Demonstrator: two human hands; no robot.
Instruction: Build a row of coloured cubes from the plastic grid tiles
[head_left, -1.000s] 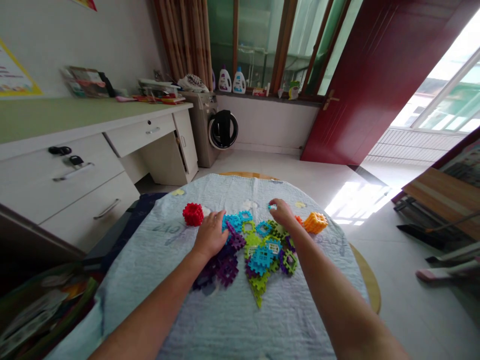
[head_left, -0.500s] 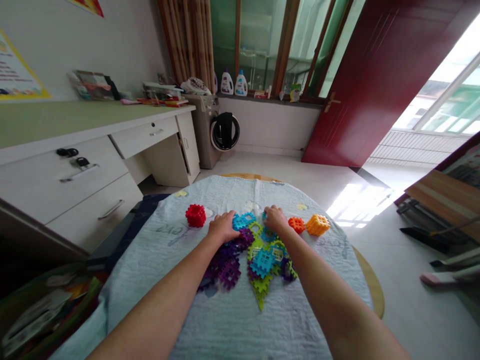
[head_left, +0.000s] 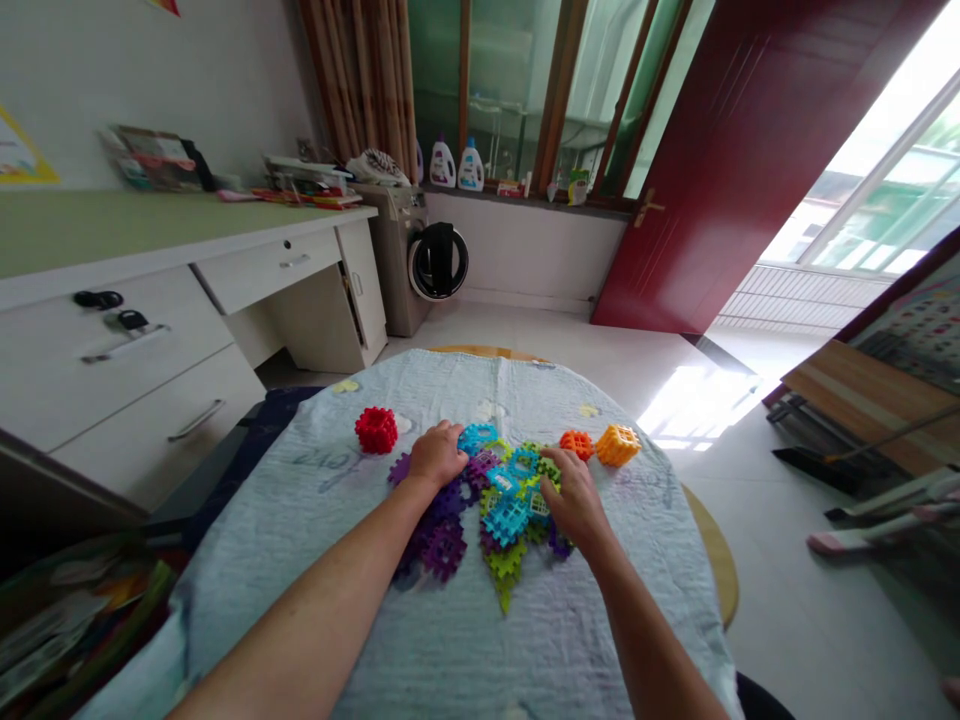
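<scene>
Gear-edged plastic pieces lie heaped mid-table: purple pieces [head_left: 442,548] on the left, blue pieces [head_left: 506,518] and green pieces [head_left: 505,572] on the right. My left hand [head_left: 438,456] rests at the upper left of the heap, fingers curled beside a blue piece [head_left: 477,437]; what it grips, if anything, is hidden. At the heap's right side my right hand [head_left: 574,490] has its thumb and fingers apart, touching or just over green and blue pieces. A red cube [head_left: 376,430] sits to the left. An orange piece [head_left: 577,444] and a yellow-orange cube [head_left: 618,446] are at the right.
A pale blue cloth [head_left: 300,530] covers the round table. Beyond it are a desk with drawers [head_left: 262,265], a washing machine [head_left: 397,270] and a red door [head_left: 675,180]. A bag of things [head_left: 82,610] is at the lower left.
The view has shifted slightly. My right hand has come back toward me from the far edge of the heap, uncovering blue pieces. My left hand stays by the purple and blue pieces.
</scene>
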